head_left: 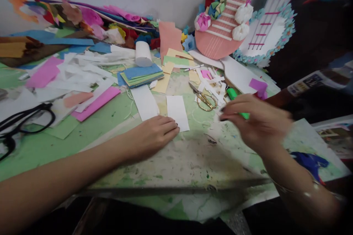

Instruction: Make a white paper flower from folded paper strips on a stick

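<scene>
My left hand [156,136] rests on the table with its fingers laid forward, tips at the lower edge of a small white paper rectangle [177,112]. A longer white paper strip [145,102] runs up from behind its knuckles. My right hand [255,121] is raised at the right, slightly blurred, thumb and fingers pinched together; whatever they hold is too small or hidden to make out. Just behind its fingers shows a green object [231,93], partly covered. Gold-handled scissors [206,102] lie between the hands, blades toward the back left.
A stack of blue and green paper [143,75] and a white roll [143,54] stand behind the strips. Paper scraps [82,69] and black glasses [35,119] lie left. Paper instrument models [220,33] lean at the back. A blue glue gun-like object [310,161] lies right.
</scene>
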{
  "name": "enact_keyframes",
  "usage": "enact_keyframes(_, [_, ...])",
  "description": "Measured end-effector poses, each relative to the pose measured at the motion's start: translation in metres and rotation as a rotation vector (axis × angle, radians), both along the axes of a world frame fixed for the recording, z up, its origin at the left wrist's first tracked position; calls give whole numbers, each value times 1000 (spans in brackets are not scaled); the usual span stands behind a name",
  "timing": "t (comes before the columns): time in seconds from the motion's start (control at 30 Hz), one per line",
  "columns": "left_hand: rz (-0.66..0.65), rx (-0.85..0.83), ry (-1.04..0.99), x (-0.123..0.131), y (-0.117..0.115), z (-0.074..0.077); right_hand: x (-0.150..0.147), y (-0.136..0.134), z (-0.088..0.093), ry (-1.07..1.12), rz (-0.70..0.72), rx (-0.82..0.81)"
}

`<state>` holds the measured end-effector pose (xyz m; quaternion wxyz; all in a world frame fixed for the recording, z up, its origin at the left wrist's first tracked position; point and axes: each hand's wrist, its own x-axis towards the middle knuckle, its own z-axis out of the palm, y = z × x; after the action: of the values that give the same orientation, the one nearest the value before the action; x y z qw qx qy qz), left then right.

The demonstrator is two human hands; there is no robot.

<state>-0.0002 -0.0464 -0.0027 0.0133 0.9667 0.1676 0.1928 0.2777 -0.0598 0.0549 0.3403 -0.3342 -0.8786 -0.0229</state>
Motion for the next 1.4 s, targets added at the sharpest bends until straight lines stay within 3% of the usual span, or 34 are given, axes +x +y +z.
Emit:
enact_keyframes(0.13, [10, 44, 40, 1, -1, 1, -15, 19, -25, -224, 244, -134])
enact_keyframes(0.23, [16, 97, 58, 0, -2, 1, -24, 28, -36, -365, 286, -228])
enact_keyframes(0.43, [47, 183, 7, 3, -7, 3, -30, 43, -50, -249, 389, -97])
enact_keyframes(0.53, [68, 178, -1, 5, -8, 4, -32, 48, -57, -176, 415, -113])
enact_keyframes(0.9, [46, 133, 44, 3, -6, 2, -43, 60, -43, -111, 349, -626])
enact_keyframes(1.17, [43, 144, 27, 2, -4, 3, -42, 82, -42, -128, 414, -829])
enact_keyframes(1.4, [46, 120, 36, 2, -5, 5, -44, 76, -38, -153, 358, -814])
